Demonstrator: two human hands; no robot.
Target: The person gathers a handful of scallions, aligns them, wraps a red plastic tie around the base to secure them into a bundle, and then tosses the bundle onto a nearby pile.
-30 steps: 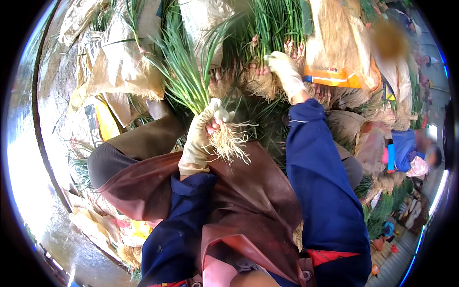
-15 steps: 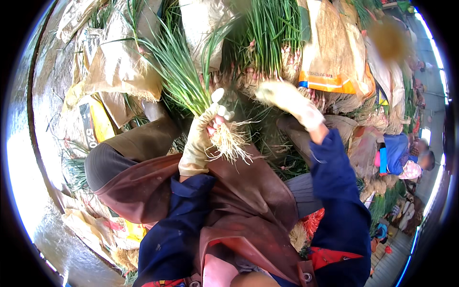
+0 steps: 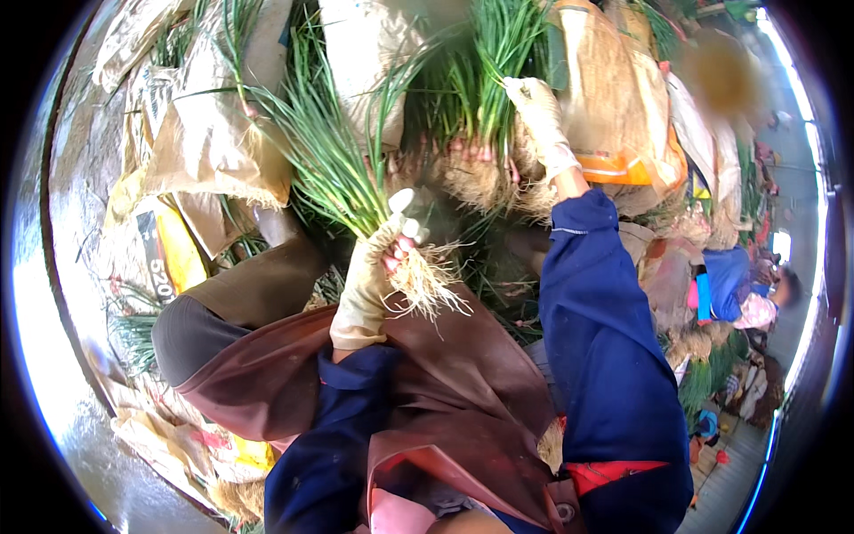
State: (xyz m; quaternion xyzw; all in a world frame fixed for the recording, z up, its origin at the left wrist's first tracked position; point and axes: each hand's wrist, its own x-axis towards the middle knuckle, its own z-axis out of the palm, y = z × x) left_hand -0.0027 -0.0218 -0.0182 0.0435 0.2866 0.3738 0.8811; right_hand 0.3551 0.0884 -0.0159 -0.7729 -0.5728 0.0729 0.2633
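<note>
My left hand (image 3: 365,289), in a cream glove with white fingertips, is closed round a bunch of spring onions (image 3: 329,169). Their pinkish bulbs and pale, stringy roots stick out to the right of the fist, and the green leaves slant up to the left. Farther off to the right, my gloved right hand (image 3: 541,125) reaches into a standing pile of spring onions (image 3: 471,98). Its fingers are pressed together at the leaves of a few stalks, above their bulbs. Just how many stalks it grips is hidden.
Cream woven sacks (image 3: 365,71) stand at the far side, and an orange-edged sack (image 3: 614,98) is right of the pile. My brown apron (image 3: 463,356) covers my lap. Wet ground (image 3: 80,222) lies left. A person in blue (image 3: 728,280) sits far right.
My right hand has moved away from me, up to the leaves of the pile, and the arm has stretched out. The left hand still holds its bunch, nearly unmoved.
</note>
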